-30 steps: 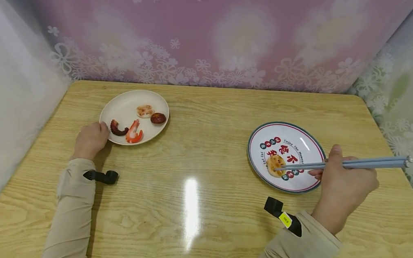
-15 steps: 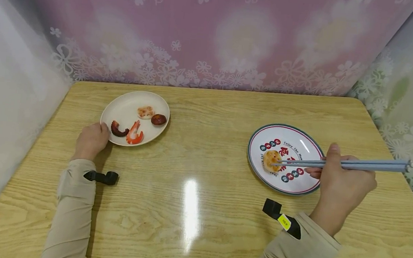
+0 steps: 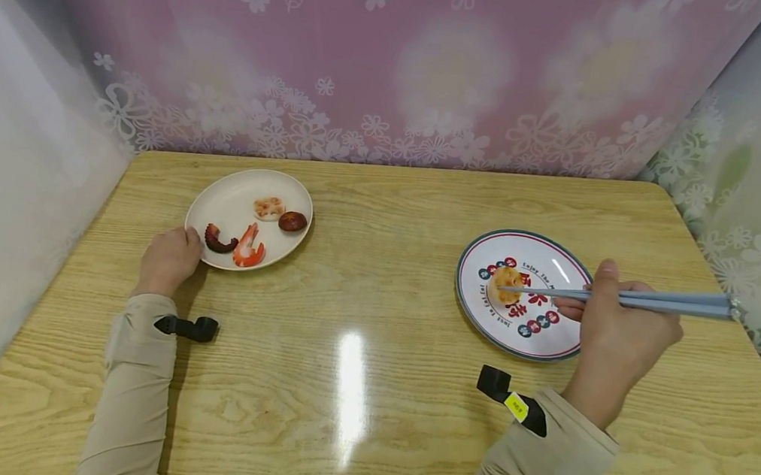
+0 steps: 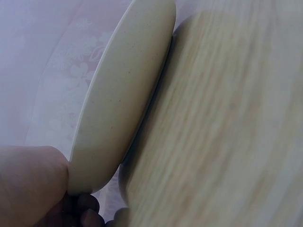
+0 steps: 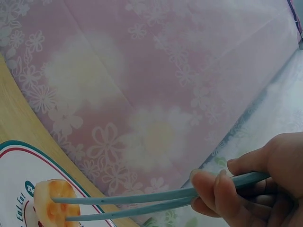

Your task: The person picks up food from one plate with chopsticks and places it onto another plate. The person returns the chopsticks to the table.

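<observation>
My left hand [image 3: 170, 258] holds the near-left rim of a cream plate [image 3: 228, 198], thumb at the rim and fingers curled underneath in the left wrist view. On that plate lie a dark octopus tentacle [image 3: 217, 243], a red shrimp [image 3: 249, 254], a brown mushroom cap [image 3: 293, 221] and a pale browned slice [image 3: 269, 208]. My right hand [image 3: 623, 338] grips blue-grey chopsticks [image 3: 677, 302]. Their tips meet a round, browned food piece [image 5: 43, 203] over the printed plate [image 3: 565, 338]. In the right wrist view, the chopsticks are slightly spread at the piece.
Both plates stand on a wood-grain table [image 3: 378, 267], well apart. A pink floral curtain [image 3: 382, 64] hangs along the back edge, with pale curtains at both sides. A black wrist camera [image 3: 185, 327] sits on the left sleeve, another [image 3: 494, 382] on the right.
The round food piece has shifted toward the back of the printed plate, with the chopstick tips following. My right hand has moved slightly left. The left hand stays at the cream plate.
</observation>
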